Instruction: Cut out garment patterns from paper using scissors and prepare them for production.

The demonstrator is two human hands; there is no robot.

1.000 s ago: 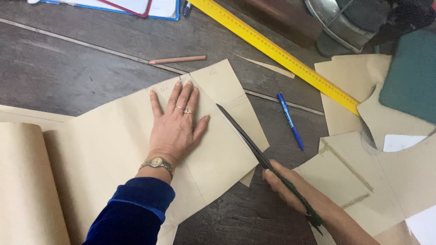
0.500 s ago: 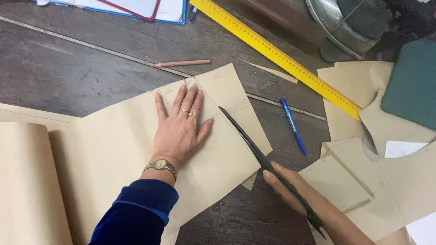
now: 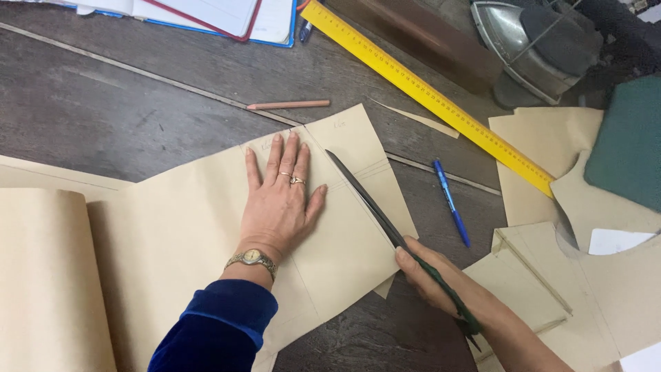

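Brown pattern paper (image 3: pixel 344 241) lies across a dark wooden table (image 3: pixel 103 103), pinned flat by a person's left hand (image 3: pixel 279 207), fingers spread wide, rings on one finger and a watch at the wrist above a blue velvet sleeve. The right hand (image 3: pixel 430 275) grips the dark handles of long scissors (image 3: pixel 385 220), whose blades lie closed to a narrow line along a pencilled line on the sheet, the tip just beside the left hand's fingers. A pencil (image 3: pixel 289 105) rests just beyond the paper's far edge. A blue pen (image 3: pixel 451 201) lies to the right, near a long yellow ruler (image 3: pixel 427 96) set at a slant. Cut paper pieces (image 3: pixel 537 282) are stacked by the right forearm, and a flat iron (image 3: pixel 530 41) sits at the far corner.
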